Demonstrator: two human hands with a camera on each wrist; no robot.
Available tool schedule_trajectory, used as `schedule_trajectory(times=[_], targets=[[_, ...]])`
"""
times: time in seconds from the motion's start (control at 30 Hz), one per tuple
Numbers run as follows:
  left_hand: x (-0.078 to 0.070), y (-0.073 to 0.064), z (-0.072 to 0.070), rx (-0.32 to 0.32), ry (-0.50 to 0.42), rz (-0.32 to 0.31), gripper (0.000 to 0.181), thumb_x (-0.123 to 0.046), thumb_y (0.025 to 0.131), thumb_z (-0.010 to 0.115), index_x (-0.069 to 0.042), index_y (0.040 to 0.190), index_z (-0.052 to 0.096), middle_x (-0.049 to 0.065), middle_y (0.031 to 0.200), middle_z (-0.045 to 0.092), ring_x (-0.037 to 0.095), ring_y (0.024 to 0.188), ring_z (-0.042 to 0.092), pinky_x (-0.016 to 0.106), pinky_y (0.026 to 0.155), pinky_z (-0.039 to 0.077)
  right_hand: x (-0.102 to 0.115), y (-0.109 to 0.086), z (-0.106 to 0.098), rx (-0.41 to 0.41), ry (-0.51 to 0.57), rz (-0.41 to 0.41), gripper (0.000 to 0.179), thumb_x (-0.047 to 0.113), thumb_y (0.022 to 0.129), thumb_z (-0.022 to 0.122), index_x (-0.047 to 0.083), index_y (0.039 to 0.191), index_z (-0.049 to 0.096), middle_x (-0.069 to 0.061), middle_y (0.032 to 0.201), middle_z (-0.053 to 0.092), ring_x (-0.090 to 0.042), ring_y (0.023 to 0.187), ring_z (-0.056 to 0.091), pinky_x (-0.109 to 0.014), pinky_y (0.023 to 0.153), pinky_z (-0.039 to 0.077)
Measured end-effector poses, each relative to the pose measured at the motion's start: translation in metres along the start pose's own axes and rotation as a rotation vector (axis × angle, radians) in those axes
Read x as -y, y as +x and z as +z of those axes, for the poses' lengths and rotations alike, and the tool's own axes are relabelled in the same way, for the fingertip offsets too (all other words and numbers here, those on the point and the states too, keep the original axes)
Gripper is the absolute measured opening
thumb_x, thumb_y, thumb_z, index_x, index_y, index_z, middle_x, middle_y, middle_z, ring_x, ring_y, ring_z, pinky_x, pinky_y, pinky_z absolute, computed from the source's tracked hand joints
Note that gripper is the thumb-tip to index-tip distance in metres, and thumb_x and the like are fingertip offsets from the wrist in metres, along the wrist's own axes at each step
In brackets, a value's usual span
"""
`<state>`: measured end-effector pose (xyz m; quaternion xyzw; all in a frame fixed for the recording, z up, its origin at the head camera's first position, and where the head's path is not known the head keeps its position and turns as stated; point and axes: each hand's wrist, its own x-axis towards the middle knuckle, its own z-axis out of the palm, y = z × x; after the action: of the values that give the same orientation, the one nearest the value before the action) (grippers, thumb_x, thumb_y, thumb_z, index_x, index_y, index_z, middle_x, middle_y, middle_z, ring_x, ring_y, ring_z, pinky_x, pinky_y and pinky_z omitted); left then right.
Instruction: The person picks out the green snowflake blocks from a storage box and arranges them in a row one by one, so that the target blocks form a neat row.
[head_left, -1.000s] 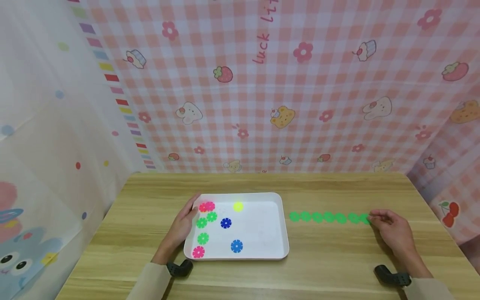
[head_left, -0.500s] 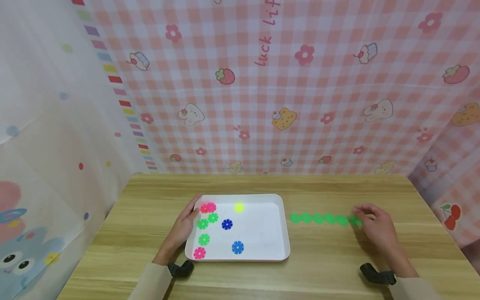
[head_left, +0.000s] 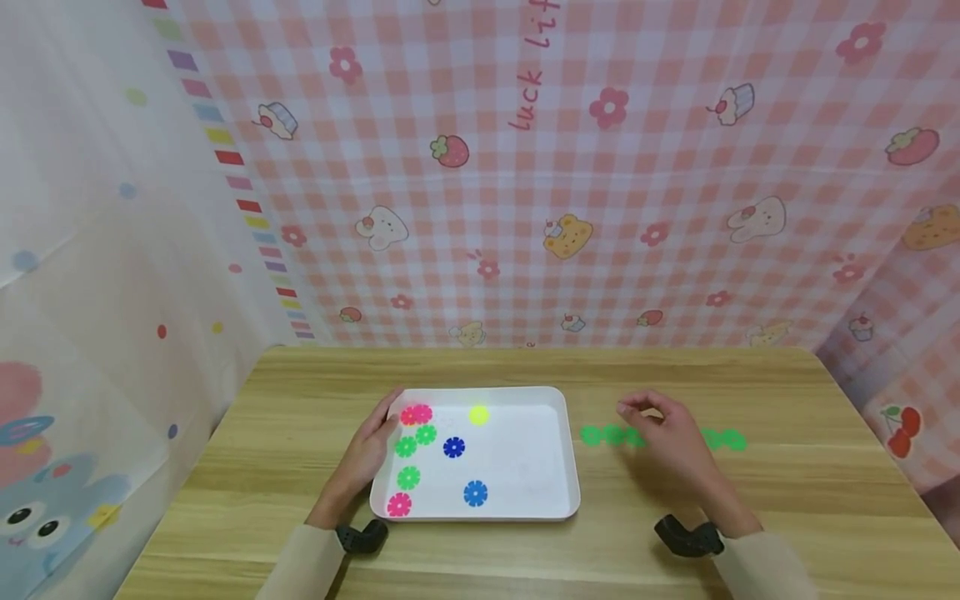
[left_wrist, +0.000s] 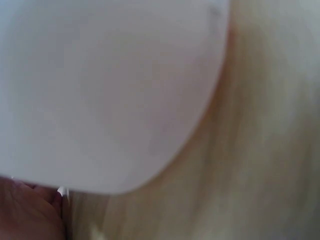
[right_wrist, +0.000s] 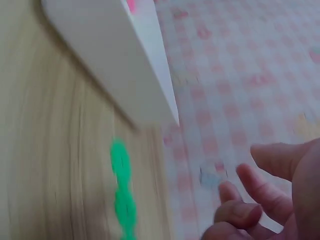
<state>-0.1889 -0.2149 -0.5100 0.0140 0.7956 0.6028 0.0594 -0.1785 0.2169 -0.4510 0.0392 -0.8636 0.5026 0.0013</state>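
My left hand (head_left: 363, 458) grips the left wall of a white tray (head_left: 525, 467), thumb at the rim. In the left wrist view the tray (left_wrist: 100, 100) fills most of the picture, with part of the hand (left_wrist: 30, 215) below it. My right hand (head_left: 671, 433) hovers over a row of green notched plastic discs (head_left: 591, 435) on the table, hiding the row's middle. Its fingers are loosely bent. The right wrist view shows nothing between the thumb (right_wrist: 275, 160) and the other fingers, with the green discs (right_wrist: 125, 205) lying apart from them.
Inside the tray lie several loose discs: pink ones (head_left: 399, 504), green ones (head_left: 408, 477), a yellow one (head_left: 478, 415), a dark blue one (head_left: 453, 447) and a lighter blue one (head_left: 476, 493). A checked cloth (head_left: 525, 192) hangs behind the wooden table (head_left: 480, 558).
From the green row's right end, where its fingertips were at a disc, my right hand has moved left over the row and towards the tray. The left hand stays on the tray.
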Motion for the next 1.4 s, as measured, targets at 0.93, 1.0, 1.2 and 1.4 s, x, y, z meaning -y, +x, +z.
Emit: schedule_trajectory(times=[0.93,1.0,1.2,1.4], targets=[[-0.001,0.002,0.0,0.015,-0.041,0.025,0.049,-0.017,0.109,0.03,-0.015,0.158,0.026,0.01,0.163,0.023,0.028,0.149,0.02,0.051,0.123,0.012,0.086,0.007,0.192,0.458,0.021,-0.109,0.018,0.022,0.093,0.069,0.008,0.105,0.071,0.004,0.088,0.063,-0.013,0.083,0.055,-0.031,0.076,0.046],[-0.002,0.003,0.001,0.018,-0.052,0.025,0.049,-0.016,0.109,0.03,-0.015,0.157,0.026,0.011,0.162,0.025,0.029,0.148,0.024,0.051,0.122,0.015,0.088,0.008,0.202,0.458,0.013,-0.104,0.019,0.022,0.091,0.071,0.009,0.104,0.071,0.004,0.085,0.062,-0.012,0.08,0.054,-0.029,0.073,0.045],[-0.001,0.003,0.0,0.026,-0.063,0.024,0.049,-0.016,0.109,0.03,-0.017,0.157,0.027,0.01,0.162,0.026,0.027,0.148,0.024,0.05,0.122,0.017,0.091,0.009,0.224,0.455,0.017,-0.103,0.019,0.016,0.085,0.076,0.007,0.101,0.07,0.003,0.077,0.062,-0.009,0.072,0.051,-0.024,0.066,0.042],[0.0,0.002,-0.001,0.034,-0.065,0.032,0.049,-0.016,0.109,0.029,-0.017,0.157,0.026,0.008,0.162,0.025,0.026,0.149,0.023,0.049,0.122,0.016,0.09,0.009,0.235,0.444,0.04,-0.077,0.021,0.011,0.081,0.078,0.007,0.101,0.071,0.001,0.07,0.059,-0.009,0.066,0.05,-0.023,0.063,0.04]])
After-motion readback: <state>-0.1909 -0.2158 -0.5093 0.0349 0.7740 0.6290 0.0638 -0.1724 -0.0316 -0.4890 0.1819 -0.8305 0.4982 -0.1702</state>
